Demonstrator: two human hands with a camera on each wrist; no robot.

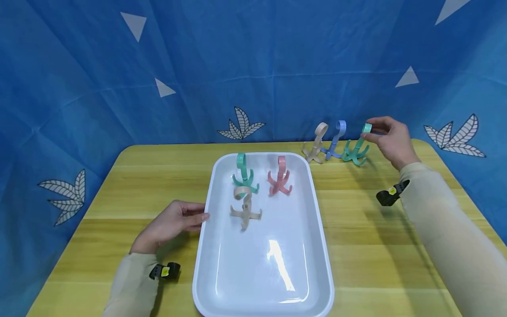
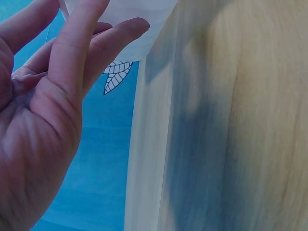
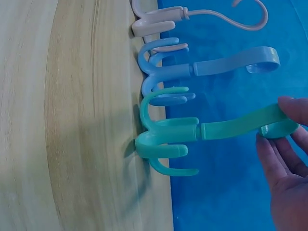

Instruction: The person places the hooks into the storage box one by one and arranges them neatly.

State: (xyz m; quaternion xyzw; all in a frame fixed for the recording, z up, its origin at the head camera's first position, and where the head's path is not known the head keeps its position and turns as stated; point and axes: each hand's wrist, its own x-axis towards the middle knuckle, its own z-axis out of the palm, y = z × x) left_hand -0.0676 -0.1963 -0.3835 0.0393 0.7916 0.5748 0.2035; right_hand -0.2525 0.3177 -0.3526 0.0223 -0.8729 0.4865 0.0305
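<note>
My right hand [image 1: 390, 138] pinches the curved top of a green four-pronged hook hanger [image 3: 231, 126] at the back right of the table. Its prongs point down close to the wood. Just left of it stand a blue hook hanger [image 1: 333, 147] and a beige hook hanger [image 1: 315, 147]. At the left rim of a white tray [image 1: 277, 259], my left hand [image 1: 172, 224] holds on, thumb at the edge and fingers outside. Inside the tray stand another green hanger [image 1: 243, 176], a pink hanger [image 1: 280, 178] and a second beige hanger [image 1: 246, 209].
The wooden table [image 1: 166, 169] extends on both sides of the tray. Right behind its back edge hangs a blue patterned cloth [image 1: 273, 57], near the three hangers outside the tray. A small camera [image 1: 388, 197] is strapped to the right wrist.
</note>
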